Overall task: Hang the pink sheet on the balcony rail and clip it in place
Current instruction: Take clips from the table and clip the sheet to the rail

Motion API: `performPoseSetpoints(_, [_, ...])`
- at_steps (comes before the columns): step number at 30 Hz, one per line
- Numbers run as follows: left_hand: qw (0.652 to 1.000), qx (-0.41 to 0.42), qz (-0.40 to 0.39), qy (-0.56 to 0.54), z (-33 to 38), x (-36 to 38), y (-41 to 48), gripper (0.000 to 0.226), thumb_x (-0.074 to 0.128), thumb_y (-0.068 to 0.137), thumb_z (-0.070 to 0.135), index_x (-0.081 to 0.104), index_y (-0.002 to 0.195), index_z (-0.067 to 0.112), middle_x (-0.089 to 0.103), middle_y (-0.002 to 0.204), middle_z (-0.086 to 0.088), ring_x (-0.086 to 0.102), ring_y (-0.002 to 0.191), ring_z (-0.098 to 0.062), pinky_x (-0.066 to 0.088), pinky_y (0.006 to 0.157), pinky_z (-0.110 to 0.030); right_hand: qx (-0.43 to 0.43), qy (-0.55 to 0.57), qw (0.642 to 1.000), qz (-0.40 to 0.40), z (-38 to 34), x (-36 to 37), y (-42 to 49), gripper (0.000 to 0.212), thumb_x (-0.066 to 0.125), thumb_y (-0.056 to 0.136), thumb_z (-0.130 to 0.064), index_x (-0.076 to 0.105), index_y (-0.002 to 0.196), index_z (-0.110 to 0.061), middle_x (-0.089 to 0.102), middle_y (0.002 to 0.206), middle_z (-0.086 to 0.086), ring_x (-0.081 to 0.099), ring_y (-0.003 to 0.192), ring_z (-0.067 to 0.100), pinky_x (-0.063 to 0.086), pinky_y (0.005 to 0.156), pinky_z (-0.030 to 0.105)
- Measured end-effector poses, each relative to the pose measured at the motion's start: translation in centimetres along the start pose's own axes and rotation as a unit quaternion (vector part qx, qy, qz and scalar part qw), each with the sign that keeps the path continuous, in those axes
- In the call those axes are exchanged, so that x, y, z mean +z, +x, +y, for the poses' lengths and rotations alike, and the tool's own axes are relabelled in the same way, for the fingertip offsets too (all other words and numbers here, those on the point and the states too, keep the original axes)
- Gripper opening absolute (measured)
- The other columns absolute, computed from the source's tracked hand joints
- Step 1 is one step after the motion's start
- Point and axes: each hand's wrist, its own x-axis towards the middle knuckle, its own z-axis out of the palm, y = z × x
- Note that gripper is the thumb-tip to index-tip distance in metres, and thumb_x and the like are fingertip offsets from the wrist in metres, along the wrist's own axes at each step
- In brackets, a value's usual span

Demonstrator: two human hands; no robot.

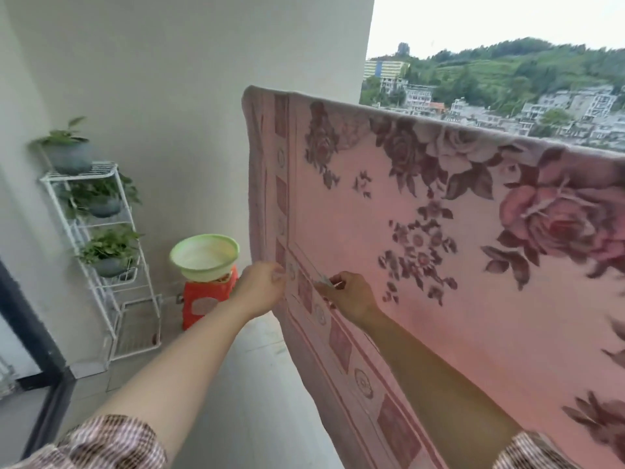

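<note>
At the bottom corners of the frame, two checked sleeves (111,441) are framing a pair of bare forearms reaching up toward centre. At lower centre the left hand (262,287) is curling its fingers round the side hem of the pink sheet (439,299), pinching the border near its lower corner. Just to the right, the right hand (348,297) is pinching a thin pale sliver (327,281) against the same border, too small and blurred to say whether it is a clip.

The sheet is hanging flat across the right half of the picture with its rose pattern facing the camera. Its top fold is running from upper centre down toward the right edge, draped over the balcony rail, which is lying hidden beneath it. Judged from this, the hanging is looking done. No clip is showing along the top fold, so the clipping is appearing to be the part left — or only just beginning at this corner.

Behind the hands, at centre left, a green basin (204,255) is sitting on a red stool (206,301). Further left, a white wire plant stand (101,170) is carrying three potted plants (108,245) against a pale wall (186,79). Beyond the sheet, at upper right, buildings (422,96) are climbing a green hillside (507,62) under a white sky.
</note>
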Motion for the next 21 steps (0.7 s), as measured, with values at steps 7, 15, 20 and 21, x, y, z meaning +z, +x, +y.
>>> performPoseSetpoints(7, [1.000,-0.010,0.002,0.028,-12.7,-7.7,16.9,0.032,0.050,0.089,0.023,0.063,0.118,0.017,0.061,0.123,-0.009,0.054,0.117,-0.028,0.043,0.095,-0.033,-0.033,-0.008,0.999,-0.022,-8.4,8.6,17.3,0.050,0.062,0.087,-0.050,0.053,0.052,-0.015,0.041,0.043,-0.008,0.037,0.037,0.004,0.031,0.044,0.021])
performPoseSetpoints(15, [0.999,0.003,0.026,-0.020,-19.6,-14.8,34.3,0.032,0.048,0.096,0.025,0.061,0.123,0.016,0.059,0.132,-0.001,0.050,0.124,-0.022,0.036,0.098,-0.027,-0.032,-0.009,0.998,-0.044,-16.0,15.1,34.0,0.046,0.058,0.090,-0.038,0.065,0.098,0.007,0.058,0.075,0.010,0.053,0.068,0.021,0.041,0.059,0.031])
performPoseSetpoints(20, [0.994,0.039,0.035,-0.099,-22.0,-15.7,44.6,0.032,0.051,0.096,0.029,0.063,0.122,0.014,0.062,0.127,0.000,0.053,0.120,-0.018,0.037,0.096,-0.024,-0.061,-0.052,0.996,-0.029,-18.3,17.5,44.5,0.031,0.065,0.087,-0.036,0.069,0.090,-0.005,0.065,0.074,0.009,0.055,0.063,0.017,0.042,0.056,0.030])
performPoseSetpoints(21, [0.992,0.046,0.031,-0.114,-22.5,-15.7,46.8,0.032,0.052,0.095,0.030,0.063,0.121,0.014,0.063,0.126,0.001,0.054,0.119,-0.018,0.037,0.096,-0.024,-0.070,-0.055,0.996,-0.027,-18.7,17.9,46.6,0.028,0.066,0.087,-0.034,0.069,0.090,-0.007,0.065,0.074,0.008,0.054,0.063,0.016,0.042,0.056,0.029])
